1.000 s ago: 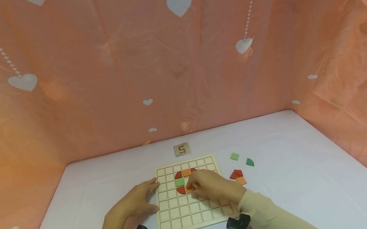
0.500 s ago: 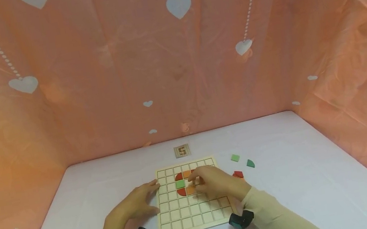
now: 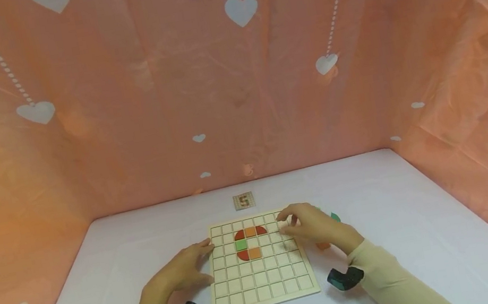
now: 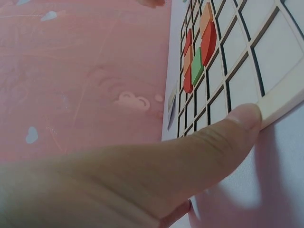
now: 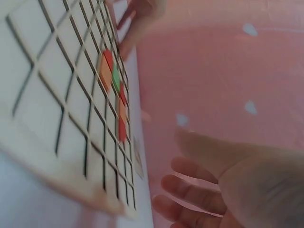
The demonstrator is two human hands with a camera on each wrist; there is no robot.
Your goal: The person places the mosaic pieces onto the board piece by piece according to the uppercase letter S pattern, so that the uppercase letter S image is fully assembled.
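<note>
A pale wooden grid board lies on the table. Near its upper middle sit red quarter-round tiles, orange square tiles and a light green square tile in the cells. My left hand rests against the board's left edge, thumb and fingertips touching the rim; the left wrist view shows the thumb on the frame. Above the board's right edge hovers my right hand, fingers loosely bent and nothing seen between them. The right wrist view shows its fingers apart from the board.
Behind the board lies a small pattern card with an S-like figure. Loose tiles right of the board are mostly hidden by my right hand; a dark green tile and an orange tile peek out. An orange curtain walls the table.
My right hand has lifted off the tiles in the grid and moved right, toward the loose tiles. The orange tile in the lower row is now uncovered. The left hand stays put.
</note>
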